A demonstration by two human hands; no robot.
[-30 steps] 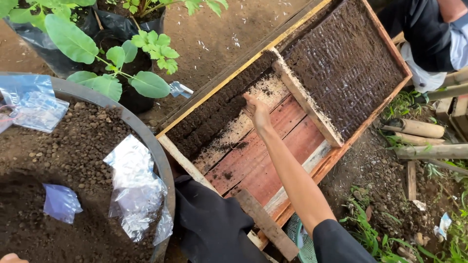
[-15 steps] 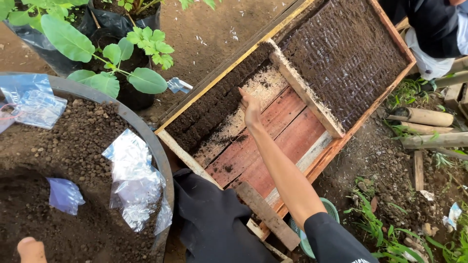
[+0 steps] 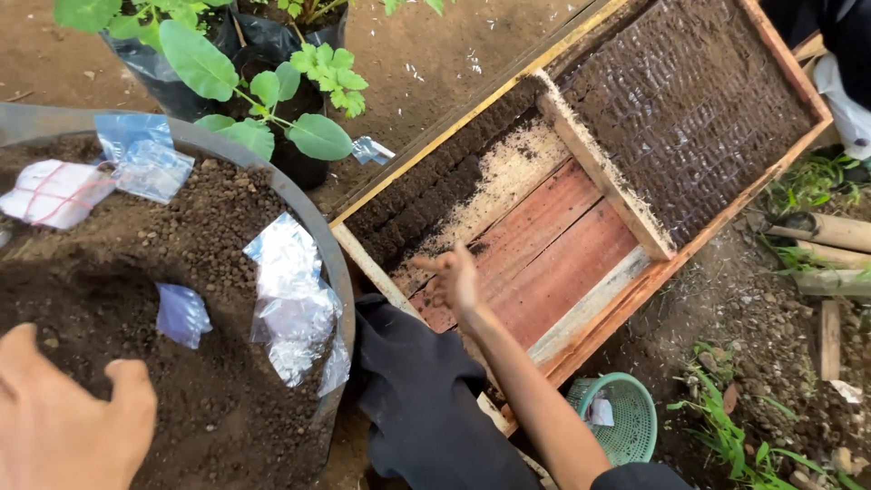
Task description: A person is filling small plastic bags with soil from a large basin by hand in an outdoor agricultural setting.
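The left hand (image 3: 63, 422) sits at the bottom left corner of the view, over the near part of the soil (image 3: 136, 299) in the tub (image 3: 327, 245). Its fingers are loosely spread and hold nothing; the thumb points up. Just beyond it, a small bluish plastic bag (image 3: 181, 313) lies on the soil. To the right of that, a larger crumpled clear bag (image 3: 295, 299) rests against the tub's right rim. At the tub's far left edge lies a white packet (image 3: 54, 192) with a red band across it, and beside it another clear bag (image 3: 145, 163).

The right arm stretches forward from the bottom right over a dark cloth (image 3: 426, 399). The right hand (image 3: 454, 281) hovers at the near edge of the wooden frame (image 3: 599, 172), fingers open and curled a little, gripping nothing. Under and beyond it are bare reddish boards with pale dust. Rows of dark soil blocks (image 3: 426, 195) line the frame's left side, well within reach of the hand, and more fill the far compartment.

A green basket (image 3: 626, 417) lies on the ground near the frame's near right edge. Potted plants (image 3: 272, 91) in black bags stand beyond the tub. Bamboo pieces (image 3: 826, 231) lie at the right.
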